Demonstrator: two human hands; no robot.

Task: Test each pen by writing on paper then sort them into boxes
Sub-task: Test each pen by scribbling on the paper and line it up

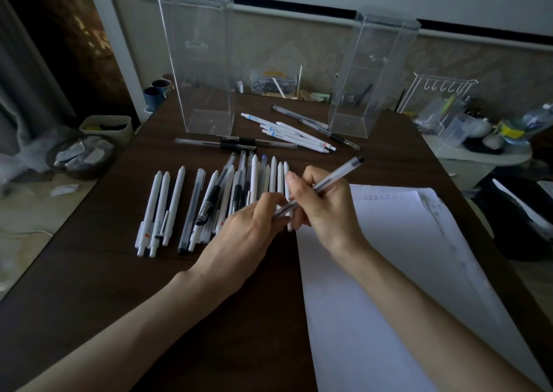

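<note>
- Now, the right hand (323,209) grips the clear pen (329,179) round its barrel with curled fingers, while the left hand (248,230) pinches the pen's lower end between thumb and fingertips
- The pen hangs tilted above the table (104,272), between the row of pens (179,206) and the paper (389,257), its black end pointing up and away
- The step looks like uncapping, though the fingers hide the lower end, so I cannot tell whether a cap sits there
- To do it well: hold the barrel firm in the right hand, pull straight along the pen's line, and keep the cap in the left hand for refitting
- Next, bring the tip to a bare part of the paper, below the faint marks near its far edge
- Count: one pen in hand; two clear boxes, the left box (197,62) and the right box (374,71), both seemingly empty
- Roughly twenty pens lie in the row, overlapping too much for an exact count
- About seven lie in the far group (296,132) between the boxes, with a line of clear pens (215,144) just before it
</note>
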